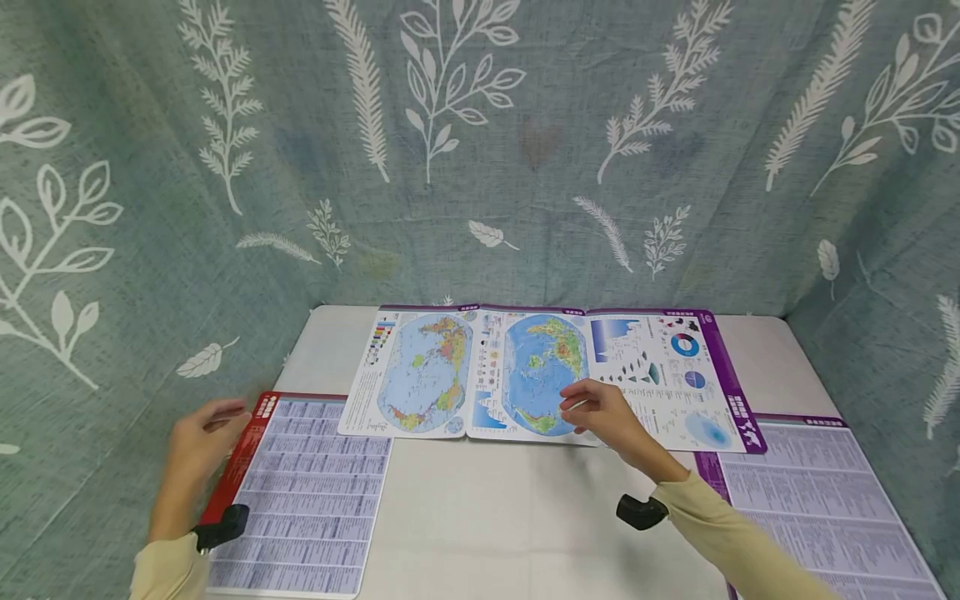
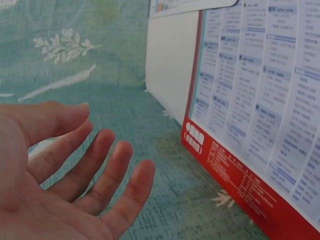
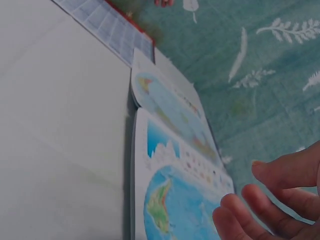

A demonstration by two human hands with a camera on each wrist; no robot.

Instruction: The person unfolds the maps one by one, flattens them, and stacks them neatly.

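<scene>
The fold-out world-map chart (image 1: 487, 358) lay spread on the worktop (image 1: 465, 517), with a leaf-patterned curtain (image 1: 487, 208) behind it. Its left panel (image 1: 427, 375) and middle panel (image 1: 536, 362) each contained a world map; its right panel (image 1: 667, 367) contained a ring chart (image 1: 685, 345) among other graphics. A red-edged text sheet (image 1: 307, 500) lay at the chart's near left and a purple-edged text sheet (image 1: 813, 500) at its near right, both partly beneath it. The right hand (image 1: 603, 412) hung over the chart's near side, its grip narrow, thumb close to loosely bent fingers. The left hand (image 1: 206, 433) was left of the chart, its grip loose, fingers slightly curved and thumb apart.
</scene>
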